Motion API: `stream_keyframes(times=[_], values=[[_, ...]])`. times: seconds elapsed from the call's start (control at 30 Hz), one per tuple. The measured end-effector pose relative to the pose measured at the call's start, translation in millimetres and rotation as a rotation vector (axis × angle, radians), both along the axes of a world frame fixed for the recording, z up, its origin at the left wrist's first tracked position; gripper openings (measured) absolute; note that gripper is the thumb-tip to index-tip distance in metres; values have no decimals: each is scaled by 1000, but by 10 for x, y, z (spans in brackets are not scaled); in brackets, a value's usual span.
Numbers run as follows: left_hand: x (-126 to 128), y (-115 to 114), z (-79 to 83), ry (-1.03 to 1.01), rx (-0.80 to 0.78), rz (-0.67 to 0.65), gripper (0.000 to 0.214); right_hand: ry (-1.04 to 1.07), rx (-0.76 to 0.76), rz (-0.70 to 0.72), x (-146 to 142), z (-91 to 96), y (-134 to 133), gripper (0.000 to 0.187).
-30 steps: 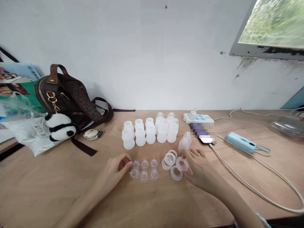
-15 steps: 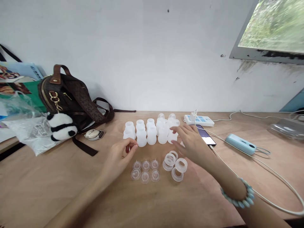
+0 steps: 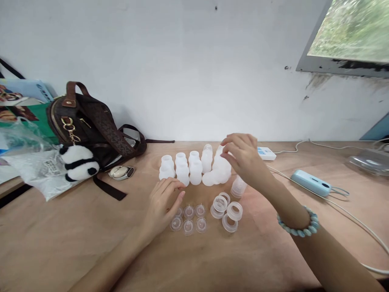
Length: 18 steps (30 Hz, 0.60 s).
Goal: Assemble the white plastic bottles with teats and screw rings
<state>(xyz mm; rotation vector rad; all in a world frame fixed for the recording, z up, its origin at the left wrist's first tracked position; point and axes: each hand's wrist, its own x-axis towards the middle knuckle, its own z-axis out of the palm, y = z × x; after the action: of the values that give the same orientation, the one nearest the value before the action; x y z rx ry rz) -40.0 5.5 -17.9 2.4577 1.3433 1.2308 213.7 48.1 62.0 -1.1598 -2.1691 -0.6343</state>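
Small frosted white bottles with pinched waists stand in rows, and open-necked ones [image 3: 182,172] are on the left. On the right, a bottle with a clear dome cap [image 3: 207,158] stands near one lying on its side [image 3: 209,178]. My right hand [image 3: 244,156] is at another domed top [image 3: 219,151], thumb and fingers bent and apart; contact is unclear. A clear cap [image 3: 238,187] sits below that wrist. My left hand [image 3: 164,205] hovers by the clear teat-like discs [image 3: 188,226], fingers curved, thumb apart, holding nothing visible. Several translucent rings [image 3: 230,223] lie in a cluster.
On the left are a brown backpack [image 3: 88,117] with a panda plush [image 3: 79,164], a plastic bag [image 3: 45,174] and a beige mouse-like item [image 3: 120,172]. A power strip [image 3: 266,153], blue power bank [image 3: 310,182], white cable [image 3: 334,207] and clear box [image 3: 369,164] occupy the right.
My right hand has risen slightly and shifted right. A bottle at the right front has tipped over, and a clear cap now shows beside the rings. My left hand has moved right with its fingers wider.
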Motion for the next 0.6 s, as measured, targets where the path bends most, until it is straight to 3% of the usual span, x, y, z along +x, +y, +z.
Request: stream_keyframes(times=[0.1,0.2,0.37,0.43,0.5,0.6], values=[[37,-13,-17,19,1,-35,18,87,-4,35,46,-19,-154,19],[63,24,-51,81,-41,-82,22,59,-177,95,155,-223,-232,18],[68,-29,-23,66,-208,-194,34,339,-223,63,399,-499,-506,15],[2,-234,-66,71,-363,-233,41,389,-199,95,452,-597,-756,13],[-114,-564,-185,133,-641,-277,46,409,-145,95,513,-726,-1045,10],[-290,-1143,-449,210,-816,-308,44,389,-13,-61,697,-967,-1397,5]])
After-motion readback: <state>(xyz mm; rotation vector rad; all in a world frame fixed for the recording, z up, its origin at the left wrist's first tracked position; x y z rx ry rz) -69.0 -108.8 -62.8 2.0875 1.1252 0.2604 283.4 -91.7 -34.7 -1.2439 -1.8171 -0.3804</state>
